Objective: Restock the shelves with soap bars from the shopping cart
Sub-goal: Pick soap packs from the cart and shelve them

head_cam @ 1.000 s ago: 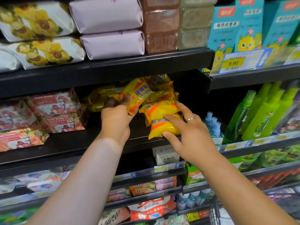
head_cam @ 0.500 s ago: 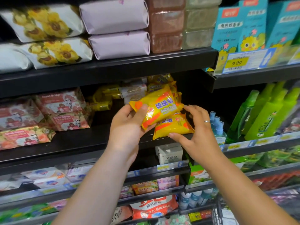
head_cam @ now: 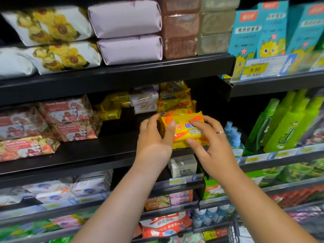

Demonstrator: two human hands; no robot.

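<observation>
yellow sulfur soap bar (head_cam: 185,127) – gripped from both sides at the front edge of the black middle shelf (head_cam: 105,151), over a second yellow bar (head_cam: 180,144) that is mostly hidden | left hand (head_cam: 154,137) – thumb laid across the wrapper, fingers hidden behind it | right hand (head_cam: 212,149) – fingertips clamped on the label, print partly covered | shopping cart (head_cam: 234,229) – only a blurred wire corner is seen
</observation>
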